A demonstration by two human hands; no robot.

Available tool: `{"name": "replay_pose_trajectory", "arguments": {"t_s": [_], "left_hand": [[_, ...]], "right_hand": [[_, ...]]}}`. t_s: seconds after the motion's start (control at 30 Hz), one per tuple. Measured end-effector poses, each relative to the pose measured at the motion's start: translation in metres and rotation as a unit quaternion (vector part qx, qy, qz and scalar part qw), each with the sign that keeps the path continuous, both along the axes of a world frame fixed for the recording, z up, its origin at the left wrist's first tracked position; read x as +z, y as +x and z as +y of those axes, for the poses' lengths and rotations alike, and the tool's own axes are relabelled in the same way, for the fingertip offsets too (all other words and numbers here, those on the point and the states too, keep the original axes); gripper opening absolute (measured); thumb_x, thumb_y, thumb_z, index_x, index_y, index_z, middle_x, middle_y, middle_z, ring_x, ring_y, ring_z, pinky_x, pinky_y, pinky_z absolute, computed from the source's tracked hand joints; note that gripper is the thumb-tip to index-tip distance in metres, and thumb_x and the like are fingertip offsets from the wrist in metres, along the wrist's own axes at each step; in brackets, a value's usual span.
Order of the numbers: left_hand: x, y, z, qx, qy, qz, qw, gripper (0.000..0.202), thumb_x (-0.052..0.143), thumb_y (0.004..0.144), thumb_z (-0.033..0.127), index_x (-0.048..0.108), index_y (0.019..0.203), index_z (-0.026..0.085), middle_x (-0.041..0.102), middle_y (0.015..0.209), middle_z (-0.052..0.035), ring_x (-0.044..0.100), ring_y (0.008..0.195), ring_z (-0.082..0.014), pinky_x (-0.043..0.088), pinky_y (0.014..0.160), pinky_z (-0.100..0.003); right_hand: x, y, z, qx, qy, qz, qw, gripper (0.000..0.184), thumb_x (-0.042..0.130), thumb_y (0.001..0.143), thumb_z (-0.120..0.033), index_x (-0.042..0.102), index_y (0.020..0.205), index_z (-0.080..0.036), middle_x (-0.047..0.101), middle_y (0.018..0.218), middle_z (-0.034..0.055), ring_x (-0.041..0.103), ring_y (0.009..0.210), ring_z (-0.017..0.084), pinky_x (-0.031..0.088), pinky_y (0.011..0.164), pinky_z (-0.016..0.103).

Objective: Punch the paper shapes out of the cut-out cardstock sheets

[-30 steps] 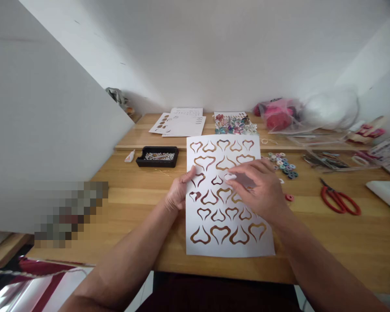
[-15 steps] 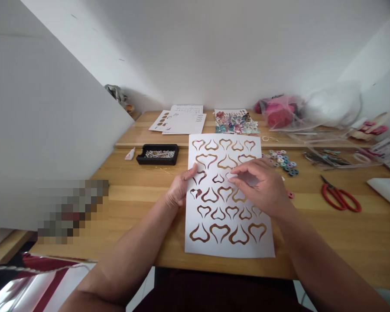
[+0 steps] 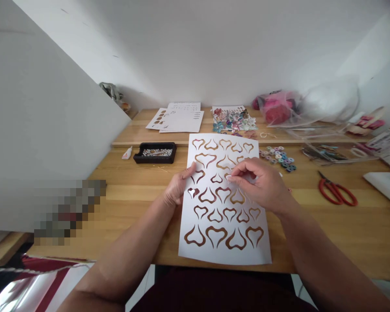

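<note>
A white paper sheet (image 3: 225, 258) with rows of heart-shaped cut-outs is held up in front of me, tilted over the table; brown shows through most openings. My left hand (image 3: 178, 186) grips its left edge, thumb on the front face and fingers behind, out of sight. In the middle of the sheet, my right hand (image 3: 260, 184) pinches thumb and forefinger together at one of the cut-outs. A small white bit shows at those fingertips, but I cannot tell whether it is loose or part of the sheet. The right hand covers several cut-outs near the right edge.
Behind the sheet are a black tray (image 3: 154, 158) of small beads, a glue bottle (image 3: 127, 153) and several thread spools (image 3: 284, 160). Red-handled scissors (image 3: 337, 190) lie to the right. White papers (image 3: 183, 121), coloured flower shapes (image 3: 234, 120) and a clear box (image 3: 339, 151) are further back.
The sheet's lower end has swung slightly left and nearer me. My right thumb and forefinger have drawn closer together at the cut-out. The whole view has shifted a little.
</note>
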State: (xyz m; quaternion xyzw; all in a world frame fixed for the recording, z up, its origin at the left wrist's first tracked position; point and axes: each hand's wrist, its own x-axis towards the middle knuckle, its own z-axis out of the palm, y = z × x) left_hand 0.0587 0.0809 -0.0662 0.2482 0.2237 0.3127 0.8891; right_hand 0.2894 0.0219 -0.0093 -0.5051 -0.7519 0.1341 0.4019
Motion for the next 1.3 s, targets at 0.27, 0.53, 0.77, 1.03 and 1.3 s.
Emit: {"name": "replay_pose_trajectory", "arguments": {"t_s": [0.27, 0.53, 0.77, 1.03, 1.3], "left_hand": [[-0.001, -0.002, 0.004, 0.011, 0.011, -0.007, 1.000, 0.056, 0.051, 0.096, 0.043, 0.052, 0.135, 0.002, 0.072, 0.111, -0.0224, 0.068, 0.108, -0.0365, 0.045, 0.105, -0.051], [0.001, -0.005, 0.004, -0.001, 0.016, -0.002, 1.000, 0.057, 0.048, 0.098, 0.040, 0.049, 0.138, 0.000, 0.074, 0.105, -0.0225, 0.072, 0.095, -0.0358, 0.050, 0.099, -0.051], [0.002, -0.005, 0.005, -0.023, 0.013, -0.028, 0.999, 0.060, 0.048, 0.097, 0.040, 0.046, 0.141, -0.001, 0.072, 0.109, -0.0249, 0.070, 0.102, -0.0379, 0.049, 0.100, -0.052], [0.001, -0.004, 0.006, -0.009, 0.017, -0.020, 1.000, 0.059, 0.049, 0.097, 0.039, 0.047, 0.140, -0.002, 0.072, 0.108, -0.0250, 0.072, 0.098, -0.0368, 0.050, 0.100, -0.052], [-0.001, -0.003, 0.006, 0.012, 0.017, 0.001, 1.000, 0.054, 0.053, 0.096, 0.038, 0.053, 0.134, -0.001, 0.074, 0.102, -0.0232, 0.074, 0.092, -0.0347, 0.055, 0.092, -0.047]], "right_hand": [[0.003, 0.003, -0.001, 0.016, 0.010, 0.015, 1.000, 0.006, 0.070, 0.084, -0.021, 0.066, 0.081, -0.021, 0.065, 0.078, -0.0009, 0.055, 0.071, 0.014, 0.042, 0.066, 0.030], [0.004, 0.005, 0.000, 0.011, -0.062, 0.086, 0.994, 0.011, 0.068, 0.086, -0.028, 0.064, 0.080, -0.020, 0.060, 0.070, -0.0020, 0.044, 0.057, 0.010, 0.035, 0.051, 0.026], [-0.001, 0.017, 0.009, 0.034, -0.121, 0.158, 0.979, 0.019, 0.069, 0.085, -0.035, 0.062, 0.077, -0.019, 0.057, 0.069, -0.0015, 0.048, 0.059, 0.011, 0.037, 0.053, 0.025], [-0.003, 0.022, 0.012, 0.058, -0.156, 0.155, 0.974, 0.020, 0.069, 0.084, -0.039, 0.068, 0.085, -0.019, 0.063, 0.075, 0.0007, 0.051, 0.062, 0.011, 0.040, 0.054, 0.025], [-0.008, 0.005, 0.010, 0.029, -0.148, 0.167, 0.974, 0.021, 0.073, 0.080, -0.040, 0.070, 0.084, -0.020, 0.068, 0.079, 0.0024, 0.056, 0.067, 0.014, 0.044, 0.059, 0.028]]}}
